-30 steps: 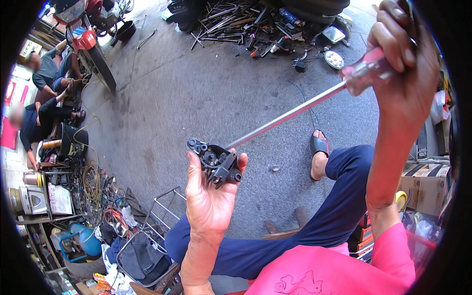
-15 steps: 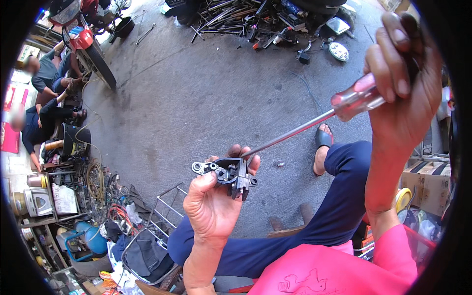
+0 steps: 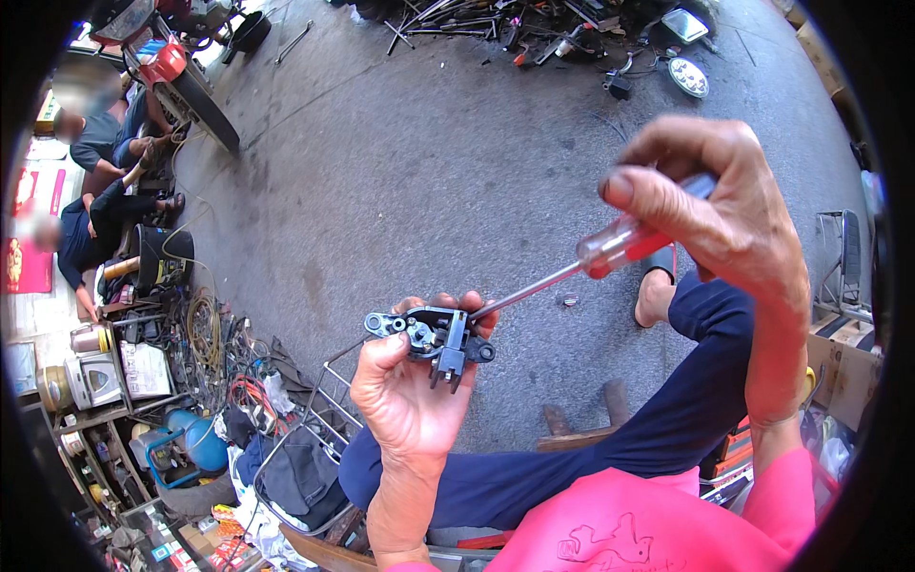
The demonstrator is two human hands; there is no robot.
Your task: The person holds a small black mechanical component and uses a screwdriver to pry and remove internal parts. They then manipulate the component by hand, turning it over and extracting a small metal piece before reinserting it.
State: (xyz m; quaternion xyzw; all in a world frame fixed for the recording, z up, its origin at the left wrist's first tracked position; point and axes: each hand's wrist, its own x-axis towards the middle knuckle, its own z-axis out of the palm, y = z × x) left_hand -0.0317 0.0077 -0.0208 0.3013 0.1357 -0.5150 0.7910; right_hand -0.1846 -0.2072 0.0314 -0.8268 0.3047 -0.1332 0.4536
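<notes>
My left hand [image 3: 410,400] is closed on a small black mechanical part [image 3: 434,338] with round mounting eyes at its ends, held palm up in the middle of the view. My right hand [image 3: 715,200], up and to the right, grips a screwdriver [image 3: 605,252] with a clear red handle. Its long steel shaft slants down-left to the upper right side of the part, near my left fingertips; the exact contact of the tip is hidden.
Two people [image 3: 91,229] sit at the left by a motorbike [image 3: 195,105]. Cluttered tools, cables and a blue tank [image 3: 186,439] fill the lower left. A scrap heap [image 3: 496,24] lies ahead, cardboard boxes [image 3: 834,372] at right. My sandalled foot [image 3: 658,300] rests on the floor [image 3: 315,191].
My right hand has come down and slightly left with the screwdriver, its wrist bending over the handle. The part in my left hand has turned and shifted a little.
</notes>
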